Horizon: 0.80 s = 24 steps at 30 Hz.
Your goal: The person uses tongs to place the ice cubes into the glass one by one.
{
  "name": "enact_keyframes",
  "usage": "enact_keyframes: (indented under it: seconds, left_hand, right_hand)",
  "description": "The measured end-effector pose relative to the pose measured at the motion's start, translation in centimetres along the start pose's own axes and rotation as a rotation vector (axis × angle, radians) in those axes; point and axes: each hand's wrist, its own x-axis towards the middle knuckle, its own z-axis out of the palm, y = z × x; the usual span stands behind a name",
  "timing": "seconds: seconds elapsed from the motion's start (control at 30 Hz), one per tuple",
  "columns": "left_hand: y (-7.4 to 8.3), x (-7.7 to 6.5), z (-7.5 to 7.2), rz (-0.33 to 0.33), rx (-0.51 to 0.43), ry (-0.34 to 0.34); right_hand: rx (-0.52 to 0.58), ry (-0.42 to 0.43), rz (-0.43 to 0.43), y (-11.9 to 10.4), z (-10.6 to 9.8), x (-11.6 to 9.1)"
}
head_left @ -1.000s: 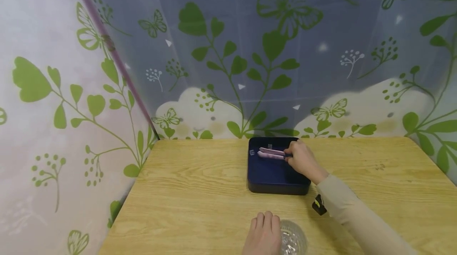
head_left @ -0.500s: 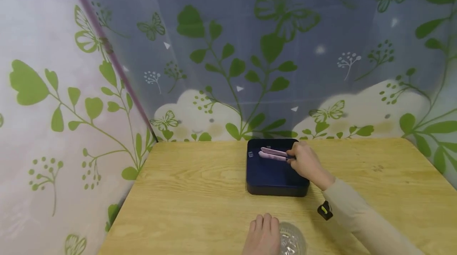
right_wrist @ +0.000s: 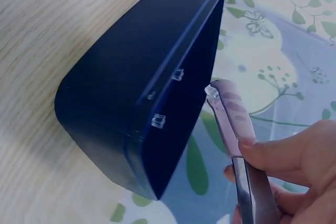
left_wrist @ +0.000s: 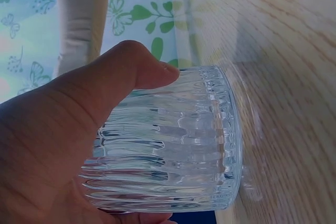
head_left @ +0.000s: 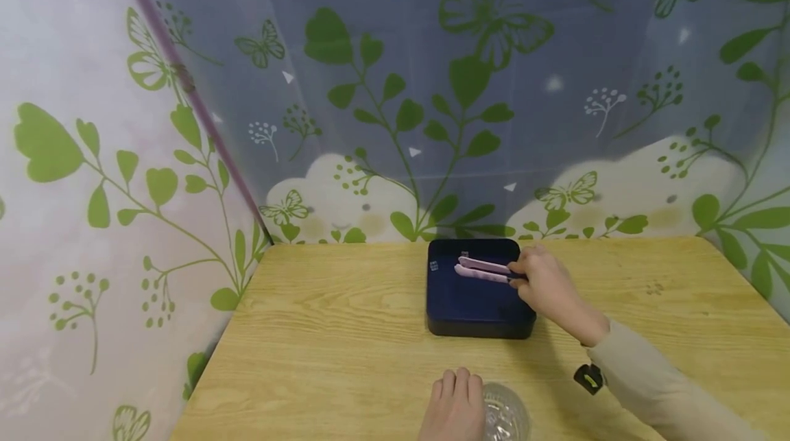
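Observation:
My right hand [head_left: 551, 284] holds tongs with pink tips [head_left: 486, 276] over the right part of a dark blue box [head_left: 478, 328]. In the right wrist view, a small clear piece [right_wrist: 211, 92] sits between the tong tips, near the box's open side. Two more clear pieces [right_wrist: 158, 121] show inside the box; in the head view small clear pieces [head_left: 434, 266] lie at its far left. At the front, my left hand [head_left: 455, 405] grips a ribbed clear glass [left_wrist: 163, 145], thumb on one side. Most of its fingers are hidden behind the glass in the left wrist view.
Both the box and the glass stand on a light wooden table [head_left: 333, 331], the box near its far edge. Curtains with green leaves and butterflies [head_left: 395, 105] hang behind the table and along its left side. A black device [head_left: 589, 379] is strapped by the right sleeve.
My right hand has drawn the tongs a little to the right over the box, back toward its right edge. My left hand keeps its place at the glass.

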Motion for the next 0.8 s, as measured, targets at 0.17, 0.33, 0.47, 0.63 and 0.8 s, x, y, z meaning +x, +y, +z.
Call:
enact_keyframes:
  seconds: [0.17, 0.33, 0.47, 0.63, 0.8]
  left_hand:
    - [0.1, 0.0, 0.2, -0.003, 0.006, 0.039]
    - [0.2, 0.0, 0.6, -0.007, 0.03, 0.108]
    - [0.1, 0.0, 0.5, -0.001, 0.026, 0.094]
    - [0.0, 0.1, 0.2, 0.008, -0.012, 0.021]
    - [-0.1, 0.3, 0.5, 0.007, 0.029, 0.067]
  right_hand:
    - [-0.025, 0.018, -0.04, -0.5, -1.5, -1.0]
    - [-0.031, 0.081, -0.078, -0.9, -3.0, -2.4]
    - [-0.033, 0.135, -0.12, -1.2, -4.1, -3.8]
    - [-0.037, 0.226, -0.184, -1.6, -4.9, -5.6]
    - [-0.009, 0.269, -0.237, -2.2, -5.4, -7.5]
